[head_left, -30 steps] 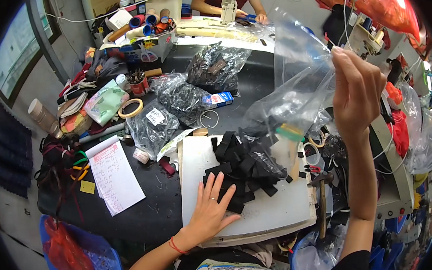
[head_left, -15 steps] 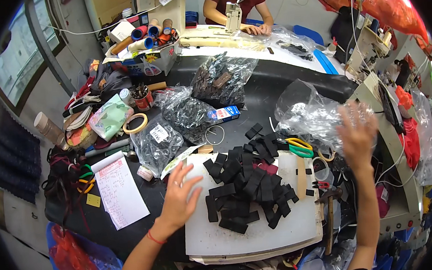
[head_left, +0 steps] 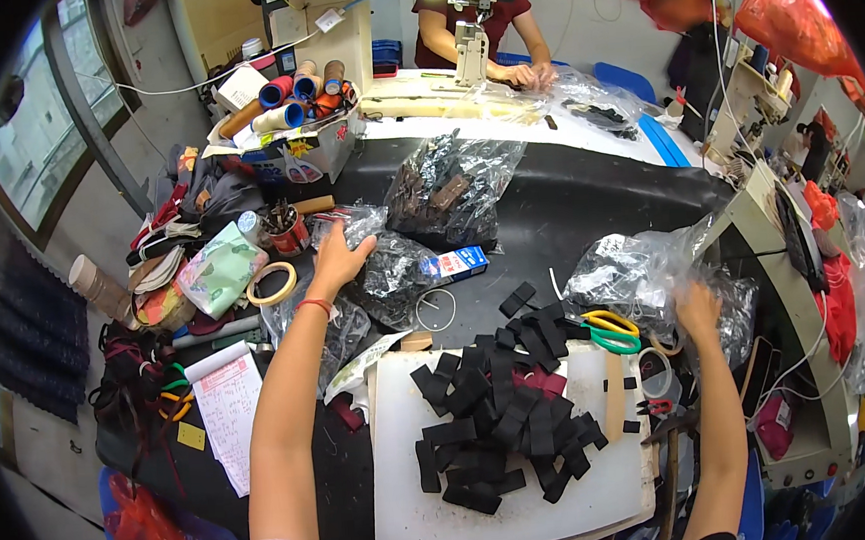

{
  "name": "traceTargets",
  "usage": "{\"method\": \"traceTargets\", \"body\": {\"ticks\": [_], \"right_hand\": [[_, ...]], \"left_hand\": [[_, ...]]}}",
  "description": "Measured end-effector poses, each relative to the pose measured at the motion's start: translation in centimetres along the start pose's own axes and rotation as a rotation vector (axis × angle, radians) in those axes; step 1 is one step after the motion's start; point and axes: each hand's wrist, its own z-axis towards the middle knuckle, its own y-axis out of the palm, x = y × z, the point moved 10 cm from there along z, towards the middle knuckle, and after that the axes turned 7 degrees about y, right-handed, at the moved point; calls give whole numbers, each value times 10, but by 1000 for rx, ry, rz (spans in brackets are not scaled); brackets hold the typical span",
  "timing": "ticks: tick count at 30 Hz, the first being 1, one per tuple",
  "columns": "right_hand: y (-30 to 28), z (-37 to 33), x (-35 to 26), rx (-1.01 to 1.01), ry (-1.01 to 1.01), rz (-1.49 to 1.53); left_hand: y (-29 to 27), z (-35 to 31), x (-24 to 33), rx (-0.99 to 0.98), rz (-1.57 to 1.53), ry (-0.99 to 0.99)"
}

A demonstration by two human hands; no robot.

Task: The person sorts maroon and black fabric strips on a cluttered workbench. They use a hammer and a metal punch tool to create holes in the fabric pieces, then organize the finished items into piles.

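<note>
My left hand (head_left: 343,259) is over the clear plastic bags with dark contents at left centre, its thumb and fingers apart. One of these bags (head_left: 385,278) lies just beside it. At the right, my right hand (head_left: 698,310) has its fingers curled in at the edge of a crumpled clear plastic bag (head_left: 618,269), closed on the film; the fingertips are partly hidden. Between my forearms, a loose heap of short black fabric strips (head_left: 502,406) lies on a white board (head_left: 410,517). A bit of dark red fabric (head_left: 541,381) shows among the strips.
Yellow-and-green-handled scissors (head_left: 612,333) lie by the board's far right corner. A hammer (head_left: 671,444) rests at its right edge. At left are a notepad (head_left: 229,400) and a tape roll (head_left: 271,283). A person (head_left: 527,48) works at a sewing machine (head_left: 470,47) across the table.
My left hand has moved away from the board's left edge, up to the bags. My right hand has lowered, its spread fingers now curled at the plastic bag. The view has tilted slightly upward.
</note>
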Motion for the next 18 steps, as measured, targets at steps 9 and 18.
{"method": "traceTargets", "body": {"ticks": [9,18], "right_hand": [[-101,-102,-84,563,-548,395],[-208,-246,-213,236,-1164,1019]], "left_hand": [[-76,23,76,443,-449,43],[-124,-71,206,70,-47,439]]}}
